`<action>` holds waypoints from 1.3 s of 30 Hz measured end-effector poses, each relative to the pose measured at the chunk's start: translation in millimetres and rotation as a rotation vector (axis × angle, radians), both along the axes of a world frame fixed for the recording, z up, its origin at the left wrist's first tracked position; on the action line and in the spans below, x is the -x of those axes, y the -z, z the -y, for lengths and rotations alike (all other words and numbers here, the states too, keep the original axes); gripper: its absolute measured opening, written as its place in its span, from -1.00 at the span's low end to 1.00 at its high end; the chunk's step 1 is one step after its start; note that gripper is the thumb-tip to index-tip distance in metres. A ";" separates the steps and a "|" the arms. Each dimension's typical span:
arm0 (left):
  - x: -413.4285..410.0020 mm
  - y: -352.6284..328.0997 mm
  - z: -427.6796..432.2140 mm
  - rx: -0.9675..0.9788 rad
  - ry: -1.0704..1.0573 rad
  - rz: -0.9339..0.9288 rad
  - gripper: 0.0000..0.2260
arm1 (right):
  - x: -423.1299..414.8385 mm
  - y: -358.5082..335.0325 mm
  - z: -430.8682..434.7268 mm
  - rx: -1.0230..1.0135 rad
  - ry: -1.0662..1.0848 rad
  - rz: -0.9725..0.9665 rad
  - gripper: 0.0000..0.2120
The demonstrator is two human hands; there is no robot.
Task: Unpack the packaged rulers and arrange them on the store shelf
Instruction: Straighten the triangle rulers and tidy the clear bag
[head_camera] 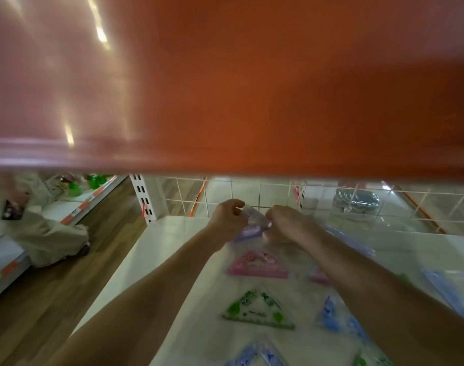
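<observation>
Step in hand, as I judge it: stripping the wrapper. My left hand (229,217) and right hand (289,223) both pinch the purple packaged ruler (252,229) at frame centre, above the white shelf (172,260).

Recommended: hold one end firm, peel with the other, and stay low over the shelf, beyond the pink set square (260,265).

Long axis appears to run left-right between my hands, slightly tilted. Blur hides which end leads.

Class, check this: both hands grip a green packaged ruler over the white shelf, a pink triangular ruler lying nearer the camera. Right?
No. In the head view the packaged ruler in the left hand and right hand is purple, not green. The white shelf and pink triangular ruler are right.
</observation>
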State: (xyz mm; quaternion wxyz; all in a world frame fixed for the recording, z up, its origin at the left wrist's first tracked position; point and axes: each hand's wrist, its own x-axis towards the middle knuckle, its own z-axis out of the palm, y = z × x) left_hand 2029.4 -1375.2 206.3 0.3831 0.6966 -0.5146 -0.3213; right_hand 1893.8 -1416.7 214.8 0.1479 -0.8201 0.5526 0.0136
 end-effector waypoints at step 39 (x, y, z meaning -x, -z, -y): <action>10.8 3.9 -19.2 -0.003 0.188 0.153 -0.77 | -2.3 22.5 -18.4 0.049 0.011 0.610 -0.79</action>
